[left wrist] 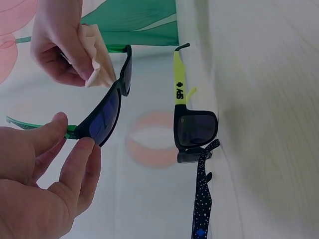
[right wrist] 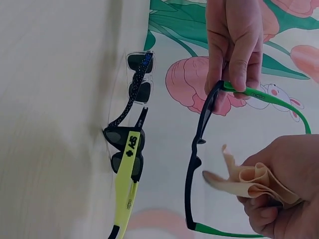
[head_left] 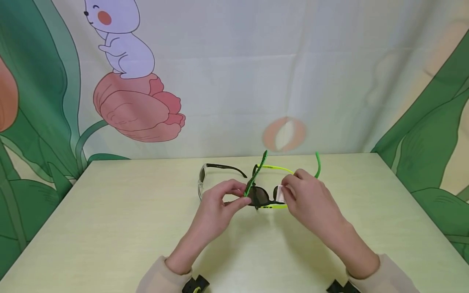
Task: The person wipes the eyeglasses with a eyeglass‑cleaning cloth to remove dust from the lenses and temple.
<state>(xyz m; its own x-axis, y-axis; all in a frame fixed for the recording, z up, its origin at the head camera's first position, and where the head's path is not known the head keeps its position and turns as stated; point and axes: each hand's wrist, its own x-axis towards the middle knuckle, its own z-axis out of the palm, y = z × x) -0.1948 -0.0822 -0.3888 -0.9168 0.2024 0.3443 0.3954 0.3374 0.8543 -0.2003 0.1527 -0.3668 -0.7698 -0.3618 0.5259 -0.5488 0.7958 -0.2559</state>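
A pair of sunglasses (head_left: 259, 196) with a black front and green temples is held above the table. My left hand (head_left: 220, 203) pinches it by the hinge end of one green temple (right wrist: 271, 98); thumb and fingers close on that corner in the left wrist view. Between the fingers of my right hand (head_left: 311, 199) is a bunched, pale cream cloth (right wrist: 269, 181). In the head view the cloth overlaps the inner side of the other lens. Whether it touches the lens I cannot tell. Dark lenses (left wrist: 104, 117) face away from me.
Behind the hands, sunglasses with bright yellow temples (left wrist: 179, 82) rest on the pale table (head_left: 121, 228). Beside them lies a clear-framed pair (right wrist: 141, 92) with dark, speckled temples. A printed cloth backdrop (head_left: 234, 81) hangs at the table's far edge.
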